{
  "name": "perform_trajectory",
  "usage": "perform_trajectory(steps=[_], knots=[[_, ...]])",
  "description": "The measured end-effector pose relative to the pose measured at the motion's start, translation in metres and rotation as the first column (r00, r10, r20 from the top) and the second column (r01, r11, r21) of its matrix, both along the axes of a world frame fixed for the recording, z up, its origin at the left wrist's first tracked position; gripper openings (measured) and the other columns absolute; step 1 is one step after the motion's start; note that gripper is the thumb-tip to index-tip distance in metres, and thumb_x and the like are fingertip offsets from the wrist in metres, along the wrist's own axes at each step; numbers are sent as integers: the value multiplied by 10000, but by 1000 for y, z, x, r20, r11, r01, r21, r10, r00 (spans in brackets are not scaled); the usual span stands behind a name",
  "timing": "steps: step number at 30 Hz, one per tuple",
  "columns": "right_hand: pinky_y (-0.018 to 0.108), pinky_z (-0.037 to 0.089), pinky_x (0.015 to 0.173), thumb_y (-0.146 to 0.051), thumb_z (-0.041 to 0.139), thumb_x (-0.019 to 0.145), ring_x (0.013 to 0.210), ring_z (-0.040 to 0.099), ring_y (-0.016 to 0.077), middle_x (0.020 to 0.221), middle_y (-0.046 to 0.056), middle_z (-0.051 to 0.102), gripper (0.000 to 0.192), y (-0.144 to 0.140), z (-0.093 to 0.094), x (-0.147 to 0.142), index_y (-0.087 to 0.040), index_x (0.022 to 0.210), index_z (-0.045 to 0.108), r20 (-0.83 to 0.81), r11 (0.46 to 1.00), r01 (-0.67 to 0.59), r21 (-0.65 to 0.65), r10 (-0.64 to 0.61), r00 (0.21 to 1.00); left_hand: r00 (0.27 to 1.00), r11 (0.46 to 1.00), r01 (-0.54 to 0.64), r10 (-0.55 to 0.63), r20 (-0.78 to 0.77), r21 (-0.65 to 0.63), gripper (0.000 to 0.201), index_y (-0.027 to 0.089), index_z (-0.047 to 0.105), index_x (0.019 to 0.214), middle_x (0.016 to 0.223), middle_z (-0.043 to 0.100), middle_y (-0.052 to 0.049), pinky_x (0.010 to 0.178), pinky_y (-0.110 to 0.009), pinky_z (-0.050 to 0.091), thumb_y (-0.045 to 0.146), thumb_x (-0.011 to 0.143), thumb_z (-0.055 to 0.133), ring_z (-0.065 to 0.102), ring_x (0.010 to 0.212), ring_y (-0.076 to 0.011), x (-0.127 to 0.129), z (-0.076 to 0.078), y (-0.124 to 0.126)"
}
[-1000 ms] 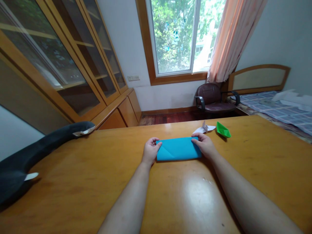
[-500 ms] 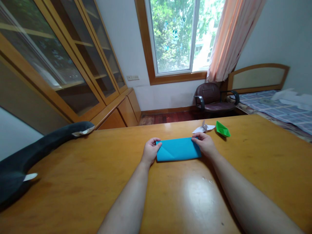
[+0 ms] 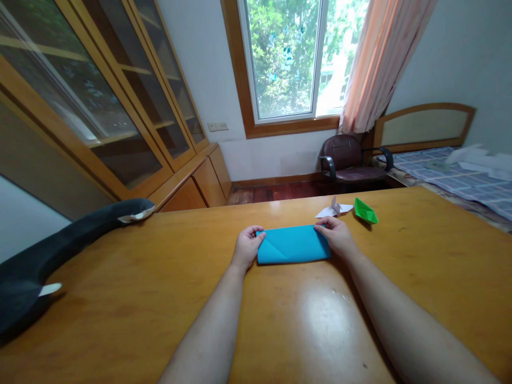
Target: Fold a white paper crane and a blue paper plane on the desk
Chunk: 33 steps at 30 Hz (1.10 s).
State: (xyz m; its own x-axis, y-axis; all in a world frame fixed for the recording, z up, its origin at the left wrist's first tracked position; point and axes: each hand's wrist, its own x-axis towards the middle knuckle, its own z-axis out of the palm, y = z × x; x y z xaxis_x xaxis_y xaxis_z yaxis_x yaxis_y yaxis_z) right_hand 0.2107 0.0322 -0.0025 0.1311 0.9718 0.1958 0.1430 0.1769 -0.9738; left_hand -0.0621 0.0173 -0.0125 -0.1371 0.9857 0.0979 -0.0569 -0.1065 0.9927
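While both hands pinch it, the folded blue paper lies flat mid-table, with the left hand gripping its left end and the right hand gripping the far right corner. It's a glossy wooden table with glare near the arms. A green paper boat and white paper crane sit just beyond the right hand. A dark plush toy drapes over the left edge. Glass-door cabinets, a window with a peach curtain, a chair and a bed are behind.
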Motion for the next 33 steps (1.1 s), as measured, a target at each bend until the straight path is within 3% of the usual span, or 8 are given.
perform_trajectory(steps=[8,11,13,17,20,24,30,33], knots=[[276,407,580,-415,671,610,617,547,163,647,14,627,262,4,-7,2,-172,697,626,136,999,25,-38,-20,990,992,1000,8,-10,-123,-18,213,134,685,806,700,654,-14,543,-209,427,260,638,718,560,619,-122,0,-2,1],[283,426,596,-378,599,678,629,570,175,658,20,640,200,5,-10,4,-179,690,616,289,1000,27,-13,-22,957,986,1000,12,-12,-168,0,191,140,689,811,712,665,-18,566,-219,444,243,651,705,577,634,-131,2,-1,0],[298,441,651,-331,549,735,686,593,192,712,38,666,172,1,-3,2,-180,715,629,478,997,40,62,-65,876,980,1000,25,-23,-198,8,177,143,691,816,730,675,-23,589,-228,457,229,661,697,590,653,-137,5,1,-1],[359,398,849,-236,543,807,950,594,254,984,106,701,161,-20,27,-17,-170,869,676,793,946,-64,317,-227,565,956,999,50,-43,-291,16,154,150,697,823,773,693,-35,644,-247,480,194,677,679,612,695,-150,16,4,-6],[346,377,847,-190,538,829,940,598,237,973,87,707,156,-39,46,-45,-189,889,682,866,938,-209,277,-149,477,937,997,65,-49,-345,34,150,156,705,826,791,704,-38,668,-260,491,167,681,667,622,708,-158,25,4,-10],[311,400,778,-206,560,826,848,613,220,872,78,710,134,-45,49,-75,-196,858,690,892,935,-333,118,47,449,939,992,112,-88,-331,54,135,164,711,812,766,703,-36,648,-259,490,166,685,664,617,685,-160,30,2,-12],[285,453,769,-221,617,791,896,645,227,1009,97,727,236,-16,42,-80,-193,1008,707,778,939,-343,-35,241,580,977,990,128,-116,-178,59,177,155,708,829,767,696,-41,629,-242,478,240,674,722,612,680,-150,28,-5,-9],[269,469,724,-196,625,770,819,654,202,945,77,740,212,-2,41,-78,-184,957,724,670,879,-468,-91,402,624,988,989,138,-133,-78,53,215,147,688,828,758,691,-35,623,-238,480,273,664,745,609,673,-142,27,-5,-7]])
